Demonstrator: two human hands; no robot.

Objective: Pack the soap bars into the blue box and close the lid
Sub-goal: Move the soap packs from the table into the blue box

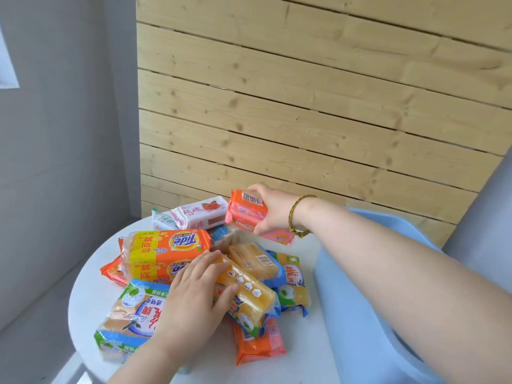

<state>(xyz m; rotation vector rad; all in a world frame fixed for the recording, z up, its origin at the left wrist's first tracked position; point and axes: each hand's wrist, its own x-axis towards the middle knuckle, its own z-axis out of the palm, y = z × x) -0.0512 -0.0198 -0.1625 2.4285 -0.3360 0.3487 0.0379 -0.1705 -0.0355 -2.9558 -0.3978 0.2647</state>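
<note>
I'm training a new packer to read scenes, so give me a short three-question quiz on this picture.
1. True or false: the right hand holds a pink-and-orange soap pack raised above the table.
2. Which pack does the left hand touch? A. the orange Tide pack; B. the clear yellow soap pack; C. the white pack with a rose.
3. Short answer: on which of the person's sides is the blue box?

Key: 1 true; 2 B; 3 the right side.
</note>
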